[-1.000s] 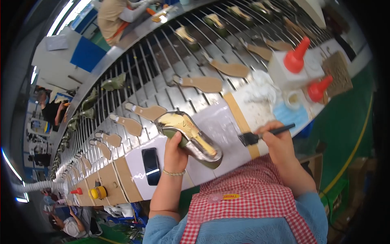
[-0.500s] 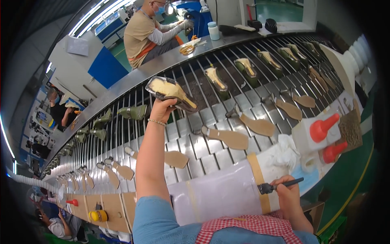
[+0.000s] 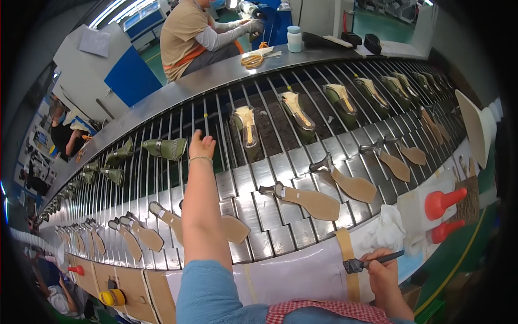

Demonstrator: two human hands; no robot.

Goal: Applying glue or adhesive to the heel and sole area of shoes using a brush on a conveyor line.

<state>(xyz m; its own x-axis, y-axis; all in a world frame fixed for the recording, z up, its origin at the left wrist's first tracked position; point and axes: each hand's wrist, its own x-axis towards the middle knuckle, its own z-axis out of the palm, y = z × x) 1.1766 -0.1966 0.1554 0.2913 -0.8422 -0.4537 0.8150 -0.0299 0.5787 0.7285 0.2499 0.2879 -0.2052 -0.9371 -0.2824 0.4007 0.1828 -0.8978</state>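
Observation:
My left hand [image 3: 202, 147] reaches over the metal rods of the conveyor, empty, its fingers apart. Just left of it lies a green shoe upper on its last [image 3: 164, 149], apart from my fingertips. To the right of that hand, a shoe with a cream-coated sole [image 3: 246, 127] rests bottom up on the rods. In my right hand [image 3: 382, 270] is a flat brush [image 3: 372, 261] with a dark handle, its bristles over a tan tape strip on the pale work surface. Tan shoe soles with heels [image 3: 307, 202] lie along the conveyor's near slats.
More upturned shoes [image 3: 340, 100] line the rods to the right. Red-capped white bottles [image 3: 418, 213] and a crumpled white cloth [image 3: 386, 229] stand near my right hand. Across the conveyor, a person [image 3: 189, 38] sits at a machine. A yellow jar [image 3: 112, 297] lies at the lower left.
My left hand has let go of the cream-coated shoe, which now lies on the rods, and has moved left toward the green uppers. The right hand still holds the brush.

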